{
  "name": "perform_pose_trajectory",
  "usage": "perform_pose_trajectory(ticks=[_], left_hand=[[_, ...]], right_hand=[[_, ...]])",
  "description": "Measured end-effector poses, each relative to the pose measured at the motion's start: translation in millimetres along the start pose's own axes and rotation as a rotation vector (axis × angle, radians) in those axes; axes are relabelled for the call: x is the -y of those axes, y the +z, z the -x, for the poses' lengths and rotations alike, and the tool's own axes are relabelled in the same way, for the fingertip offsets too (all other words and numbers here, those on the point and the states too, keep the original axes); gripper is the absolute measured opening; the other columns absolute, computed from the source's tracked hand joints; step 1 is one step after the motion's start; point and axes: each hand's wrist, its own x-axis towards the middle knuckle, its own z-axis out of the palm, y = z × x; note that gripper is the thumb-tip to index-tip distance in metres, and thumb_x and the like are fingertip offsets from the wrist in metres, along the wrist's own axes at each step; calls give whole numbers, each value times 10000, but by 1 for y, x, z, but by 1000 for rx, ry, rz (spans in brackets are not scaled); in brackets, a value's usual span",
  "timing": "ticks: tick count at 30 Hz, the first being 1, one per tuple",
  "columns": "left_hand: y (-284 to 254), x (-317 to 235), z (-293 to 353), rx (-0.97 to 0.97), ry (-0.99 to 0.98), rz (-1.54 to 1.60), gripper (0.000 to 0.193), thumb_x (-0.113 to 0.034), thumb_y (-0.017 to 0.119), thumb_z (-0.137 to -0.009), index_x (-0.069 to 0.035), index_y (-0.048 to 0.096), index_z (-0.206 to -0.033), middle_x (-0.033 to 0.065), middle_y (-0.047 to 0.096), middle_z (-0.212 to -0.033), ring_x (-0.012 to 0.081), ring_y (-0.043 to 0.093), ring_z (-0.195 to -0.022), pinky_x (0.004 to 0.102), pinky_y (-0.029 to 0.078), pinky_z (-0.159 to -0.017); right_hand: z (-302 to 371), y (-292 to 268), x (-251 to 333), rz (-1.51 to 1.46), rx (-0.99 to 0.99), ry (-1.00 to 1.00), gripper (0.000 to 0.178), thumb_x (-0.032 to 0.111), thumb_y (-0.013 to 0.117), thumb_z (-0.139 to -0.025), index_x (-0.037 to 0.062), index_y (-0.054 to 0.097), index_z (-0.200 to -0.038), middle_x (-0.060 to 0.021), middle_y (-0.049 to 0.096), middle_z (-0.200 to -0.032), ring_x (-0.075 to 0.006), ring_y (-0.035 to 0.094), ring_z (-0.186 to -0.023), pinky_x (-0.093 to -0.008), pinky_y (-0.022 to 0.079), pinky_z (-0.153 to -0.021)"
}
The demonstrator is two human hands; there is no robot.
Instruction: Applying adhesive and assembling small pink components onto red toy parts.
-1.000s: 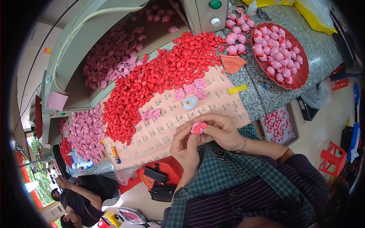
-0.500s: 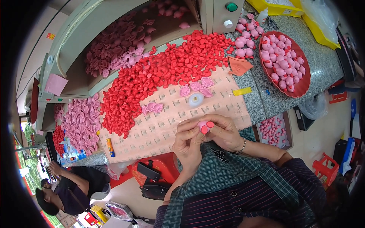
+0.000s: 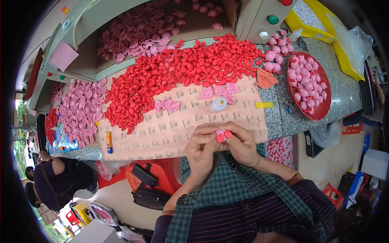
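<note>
A small pink rubbery toy figure [image 3: 221, 132] with two red oval pieces on its near side is pinched between my hands, above the mat's front edge. My left hand [image 3: 201, 146] grips it from the left, thumb and fingers closed. On its other side my right hand [image 3: 242, 142] is closed on it too, thumb beside one red piece. Part of the figure is covered by my fingers. Past my hands, a white rounded holder [image 3: 219, 104] with a small brass-coloured tip stands on the peach mat [image 3: 178, 117]. Pink thin pieces [image 3: 167, 105] lie near it.
A big heap of red pieces [image 3: 194, 60] covers the mat's far side. Pink pieces [image 3: 81, 109] pile up at left. At right stands a red bowl [image 3: 324, 108] of pink figures. A glue tube [image 3: 109, 142] lies at left front. A co-worker [image 3: 52, 178] is at far left.
The view has shifted, so the bench appears displaced and slightly turned. Both hands still pinch the pink figure, with little change in grip. The co-worker at far left has changed posture.
</note>
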Motion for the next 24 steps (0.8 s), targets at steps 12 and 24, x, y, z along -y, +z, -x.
perform_pose_trajectory(ticks=[12,24], left_hand=[[-2,3,-2,-79,-200,357,111,14,595,-947,-23,575,-1050,180,598,-1183,211,630,-962,322,531,-804],[-3,6,3,-73,-287,168,184,13,598,-948,-24,524,-1112,137,642,-1149,164,621,-1046,307,475,-948]], right_hand=[[-3,4,11,145,-71,71,292,24,553,-969,-26,594,-1253,-129,628,-1192,-157,600,-1082,-289,476,-927],[-6,-2,23,677,-83,-166,316,64,666,-894,-26,641,-1196,-87,637,-907,-153,621,-829,-269,479,-708]])
